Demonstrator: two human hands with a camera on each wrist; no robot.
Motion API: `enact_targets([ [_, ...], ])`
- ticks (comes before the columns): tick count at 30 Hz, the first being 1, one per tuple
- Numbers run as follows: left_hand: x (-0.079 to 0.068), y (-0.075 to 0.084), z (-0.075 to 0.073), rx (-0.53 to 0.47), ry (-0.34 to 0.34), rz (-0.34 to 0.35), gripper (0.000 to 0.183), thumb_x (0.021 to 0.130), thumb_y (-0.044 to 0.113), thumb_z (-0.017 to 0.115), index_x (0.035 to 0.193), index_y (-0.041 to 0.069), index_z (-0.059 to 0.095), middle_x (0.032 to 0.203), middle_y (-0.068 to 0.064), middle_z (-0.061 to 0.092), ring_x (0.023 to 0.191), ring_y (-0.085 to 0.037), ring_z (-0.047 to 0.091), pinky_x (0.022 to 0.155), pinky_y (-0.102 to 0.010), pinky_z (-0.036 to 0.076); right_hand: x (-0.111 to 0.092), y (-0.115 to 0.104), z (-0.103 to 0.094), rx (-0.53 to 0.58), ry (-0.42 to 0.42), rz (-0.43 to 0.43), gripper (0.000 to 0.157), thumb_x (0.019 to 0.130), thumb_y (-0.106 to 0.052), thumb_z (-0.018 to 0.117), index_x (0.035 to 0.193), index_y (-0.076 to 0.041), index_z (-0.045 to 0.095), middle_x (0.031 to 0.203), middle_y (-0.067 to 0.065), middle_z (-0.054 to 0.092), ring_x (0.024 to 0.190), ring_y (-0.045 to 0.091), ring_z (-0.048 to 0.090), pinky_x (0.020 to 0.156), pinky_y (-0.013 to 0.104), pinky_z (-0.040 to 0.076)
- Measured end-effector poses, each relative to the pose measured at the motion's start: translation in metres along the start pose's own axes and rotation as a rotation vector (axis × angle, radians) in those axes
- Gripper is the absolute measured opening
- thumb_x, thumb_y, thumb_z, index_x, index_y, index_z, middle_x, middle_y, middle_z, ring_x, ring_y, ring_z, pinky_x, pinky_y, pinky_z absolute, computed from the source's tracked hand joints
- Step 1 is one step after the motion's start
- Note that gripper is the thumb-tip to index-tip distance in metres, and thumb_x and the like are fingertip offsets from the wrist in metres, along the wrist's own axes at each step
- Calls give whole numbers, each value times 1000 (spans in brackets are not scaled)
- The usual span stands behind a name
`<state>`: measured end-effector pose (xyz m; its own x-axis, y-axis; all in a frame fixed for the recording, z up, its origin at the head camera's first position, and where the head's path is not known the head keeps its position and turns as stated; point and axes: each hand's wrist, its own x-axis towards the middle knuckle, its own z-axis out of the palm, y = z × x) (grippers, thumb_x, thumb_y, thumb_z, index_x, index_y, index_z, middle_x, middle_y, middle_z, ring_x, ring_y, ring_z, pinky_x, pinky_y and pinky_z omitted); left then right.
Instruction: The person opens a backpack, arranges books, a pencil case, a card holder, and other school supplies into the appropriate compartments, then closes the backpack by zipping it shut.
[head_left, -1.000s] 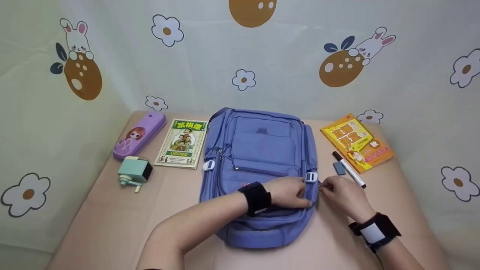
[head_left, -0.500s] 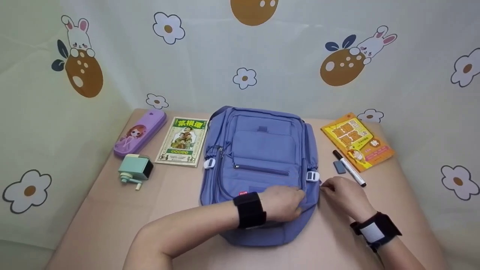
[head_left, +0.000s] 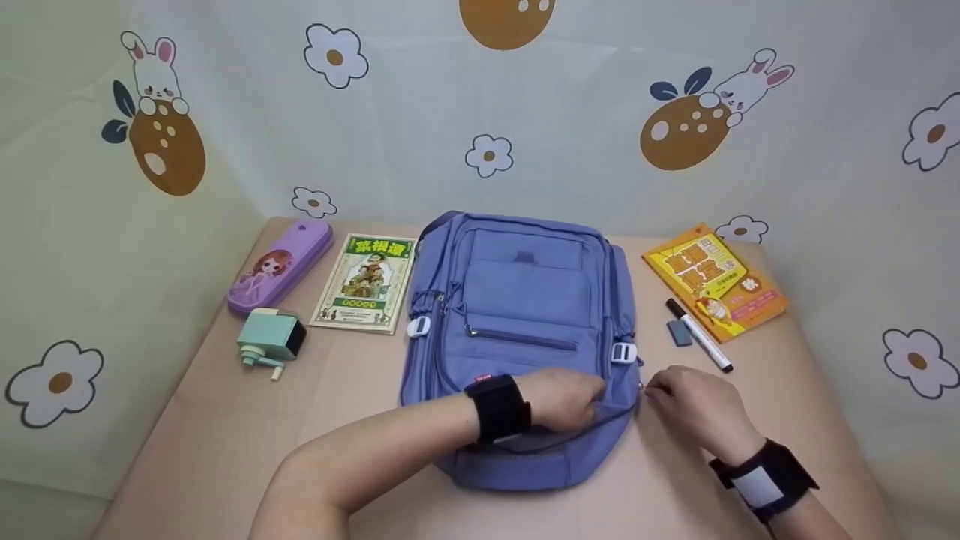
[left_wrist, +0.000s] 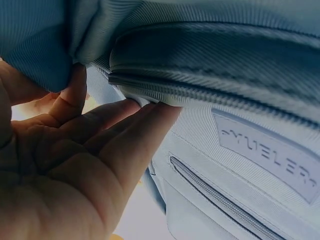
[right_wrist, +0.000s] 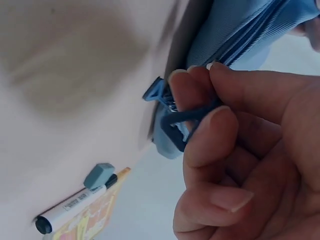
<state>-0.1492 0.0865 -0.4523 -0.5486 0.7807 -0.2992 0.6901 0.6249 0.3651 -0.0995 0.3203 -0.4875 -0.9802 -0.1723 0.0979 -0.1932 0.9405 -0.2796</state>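
A blue backpack (head_left: pixel 525 300) lies front side up on the table, with white buckles on both sides. My left hand (head_left: pixel 562 397) reaches across its lower front and grips the fabric near the right edge. In the left wrist view, the fingers (left_wrist: pixel 142 135) press the front panel beside a zipper (left_wrist: pixel 215 95), under a fold of cloth. My right hand (head_left: pixel 701 409) is at the bag's lower right side. Up close, its thumb and fingers pinch a dark blue loop-shaped zipper pull (right_wrist: pixel 172 132); the zip's slider is partly hidden behind the fingers.
Left of the bag are a purple pencil case (head_left: pixel 281 266), a green-covered book (head_left: pixel 365 283) and a mint crank pencil sharpener (head_left: pixel 270 337). On the right lie a yellow-orange book (head_left: pixel 716 285), a marker (head_left: pixel 697 334) and a blue-grey eraser (head_left: pixel 679 333). A patterned curtain (head_left: pixel 405 112) stands behind.
My right hand has shifted slightly down along the bag's right side. My left hand has moved a little left, and the lower front's cloth has changed shape beneath it.
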Motion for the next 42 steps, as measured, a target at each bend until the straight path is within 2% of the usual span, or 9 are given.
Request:
enact_targets([
  [11, 2, -1, 2, 2, 2, -2, 11, 102, 26, 59, 98, 16, 61, 88, 1, 64, 84, -16, 63, 80, -33, 53, -13, -17, -11, -18, -71, -34, 7, 86, -13, 79, 84, -19, 76, 79, -8, 68, 70, 13, 64, 64, 40, 54],
  [15, -1, -3, 2, 9, 15, 28, 16, 101, 30, 62, 95, 15, 59, 82, 3, 60, 78, -16, 61, 71, -32, 51, -15, -19, -10, -23, -67, -28, 8, 85, -12, 78, 83, -20, 75, 78, -9, 66, 68, 11, 62, 63, 39, 53],
  [20, -11, -4, 0, -20, 25, 60, 27, 95, 36, 69, 88, 17, 52, 74, 7, 52, 68, -14, 54, 59, -29, 43, -16, -19, -8, -20, -78, -8, 7, 86, -14, 78, 83, -20, 74, 77, -10, 63, 66, 9, 58, 60, 37, 50],
  [26, -31, -5, -5, -20, -3, 56, 33, 86, 37, 76, 92, 19, 50, 76, 9, 51, 69, -12, 52, 57, -27, 43, -15, -17, -8, -10, -110, 25, 7, 87, -14, 77, 84, -20, 75, 77, -9, 64, 68, 9, 59, 63, 38, 52],
  [29, -41, -8, -6, -8, -4, 38, 33, 87, 37, 76, 92, 18, 49, 75, 8, 50, 67, -12, 51, 56, -29, 43, -15, -17, -8, -8, -113, 26, 6, 87, -14, 78, 84, -19, 75, 78, -9, 65, 69, 9, 60, 64, 39, 53],
  [32, -49, -12, -6, 29, 23, 32, 27, 91, 34, 73, 88, 17, 52, 73, 7, 51, 66, -13, 53, 57, -31, 45, -15, -16, -8, -11, -107, 20, 7, 86, -14, 78, 84, -20, 75, 77, -9, 65, 69, 10, 61, 64, 39, 53],
  [36, -51, -17, -3, 63, 52, 37, 21, 97, 30, 67, 87, 16, 55, 74, 6, 54, 71, -14, 58, 66, -33, 50, -15, -15, -6, -27, -110, 19, 6, 86, -14, 77, 84, -19, 75, 77, -8, 65, 68, 12, 62, 64, 40, 54],
  [42, -47, -19, 0, 26, 28, 13, 13, 101, 23, 62, 94, 14, 57, 83, 1, 62, 80, -18, 63, 75, -36, 54, -15, -16, -1, -45, -128, 17, 6, 87, -14, 75, 84, -18, 74, 76, -6, 62, 67, 13, 60, 63, 39, 53],
])
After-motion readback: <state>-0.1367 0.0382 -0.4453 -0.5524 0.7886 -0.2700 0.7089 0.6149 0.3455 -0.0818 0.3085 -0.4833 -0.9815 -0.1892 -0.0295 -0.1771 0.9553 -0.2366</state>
